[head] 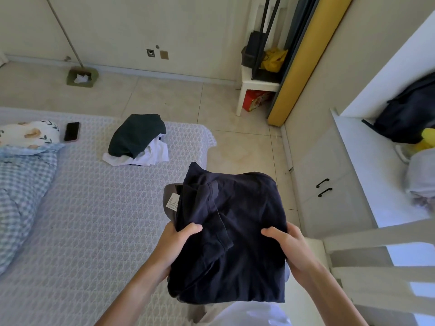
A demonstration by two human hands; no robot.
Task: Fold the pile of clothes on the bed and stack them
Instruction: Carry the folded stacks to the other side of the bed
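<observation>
While both hands grip it, the folded navy garment (pixel 235 231) hangs over the bed (pixel 94 220) edge: left hand (pixel 179 241) at 9 o'clock, right hand (pixel 287 245) at 3, thumbs on top. Unfolded pile (pixel 137 141) lies at 11 o'clock.

Under my fingers (pixel 188 229) the navy garment (pixel 235 231) is soft, matt knit cloth, with a papery white label (pixel 172 203) just left of them on grey fabric. Beyond my fingers, the bed (pixel 82 220) wears a textured, lattice-woven cover, matt lilac. The pile of clothes (pixel 136 140) farther off is matt dark green and smooth white cloth. The phone (pixel 71 131) looks glossy black. The floor (pixel 169 100) tiles are smooth, faintly shiny.
</observation>
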